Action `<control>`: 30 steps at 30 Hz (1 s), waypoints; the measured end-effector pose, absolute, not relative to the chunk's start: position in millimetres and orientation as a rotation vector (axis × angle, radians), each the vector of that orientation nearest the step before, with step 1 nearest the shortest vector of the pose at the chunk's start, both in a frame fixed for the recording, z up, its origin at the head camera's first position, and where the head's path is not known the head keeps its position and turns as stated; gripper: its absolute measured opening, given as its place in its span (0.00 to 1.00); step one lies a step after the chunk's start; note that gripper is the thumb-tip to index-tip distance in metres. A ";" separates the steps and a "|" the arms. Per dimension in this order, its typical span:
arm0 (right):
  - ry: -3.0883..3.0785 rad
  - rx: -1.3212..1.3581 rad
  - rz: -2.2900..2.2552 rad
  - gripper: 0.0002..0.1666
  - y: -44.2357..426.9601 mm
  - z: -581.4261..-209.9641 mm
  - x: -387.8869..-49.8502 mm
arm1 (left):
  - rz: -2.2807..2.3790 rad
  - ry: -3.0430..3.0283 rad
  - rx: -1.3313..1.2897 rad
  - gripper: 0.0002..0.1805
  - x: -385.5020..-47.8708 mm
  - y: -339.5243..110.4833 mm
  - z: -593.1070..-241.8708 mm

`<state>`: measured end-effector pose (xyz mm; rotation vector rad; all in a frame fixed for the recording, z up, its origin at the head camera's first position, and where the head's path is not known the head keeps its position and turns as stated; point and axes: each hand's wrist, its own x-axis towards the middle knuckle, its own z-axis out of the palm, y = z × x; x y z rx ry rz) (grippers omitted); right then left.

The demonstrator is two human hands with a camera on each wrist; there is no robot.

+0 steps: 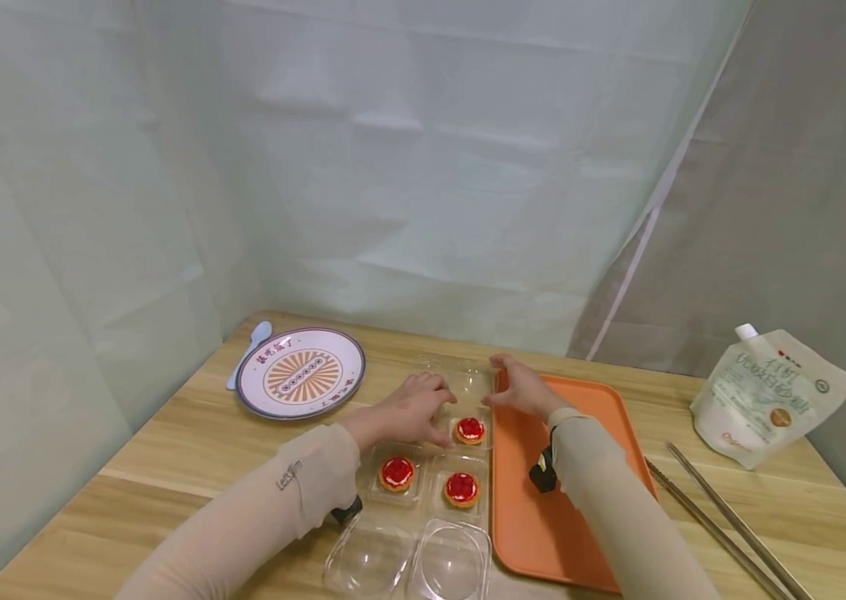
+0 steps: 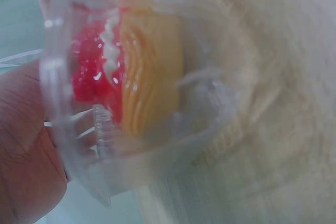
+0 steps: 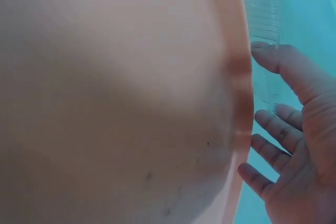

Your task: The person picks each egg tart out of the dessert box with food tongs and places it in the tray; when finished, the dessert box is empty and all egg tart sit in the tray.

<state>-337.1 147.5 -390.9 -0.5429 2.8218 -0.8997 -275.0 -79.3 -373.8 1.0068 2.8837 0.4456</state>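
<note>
My left hand (image 1: 411, 408), fingers spread and bent, is beside a clear plastic box holding a red-topped tart (image 1: 470, 430). Its thumb lies near the box's left edge; contact cannot be told. The right hand (image 1: 523, 387) reaches over the tray's rim with fingers apart, by the raised clear lid (image 1: 472, 383) behind that tart. In the right wrist view, its thumb (image 3: 270, 57) is at the clear box's side. Nearer me, two more clear boxes hold tarts (image 1: 396, 473) (image 1: 462, 489), their lids (image 1: 453, 562) folded open. A boxed tart (image 2: 149, 72) fills the left wrist view.
An orange tray (image 1: 535, 533) lies under the right forearm. Metal tongs (image 1: 723, 517) and a white spouted pouch (image 1: 768, 400) are to the right. A patterned plate (image 1: 301, 372) and a pale blue spoon (image 1: 248, 353) lie at the back left.
</note>
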 end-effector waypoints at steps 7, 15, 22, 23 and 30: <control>2.847 -0.580 -0.792 0.48 146.4 -387.4 -335.8 | 0.446 2.879 0.997 0.36 -272.6 -77.6 -371.1; 2.852 -0.623 -0.759 0.50 145.8 -385.0 -335.2 | 0.441 2.883 0.996 0.36 -272.4 -77.9 -372.4; 2.829 -0.670 -0.792 0.51 148.2 -382.6 -335.0 | 0.439 2.893 1.012 0.36 -272.6 -82.1 -372.8; 2.829 -0.678 -0.784 0.50 148.7 -382.3 -334.8 | 0.442 2.892 1.009 0.36 -272.4 -82.7 -372.3; 2.806 -0.666 -0.794 0.50 156.5 -370.7 -324.4 | 0.486 2.899 0.998 0.37 -266.8 -86.3 -360.9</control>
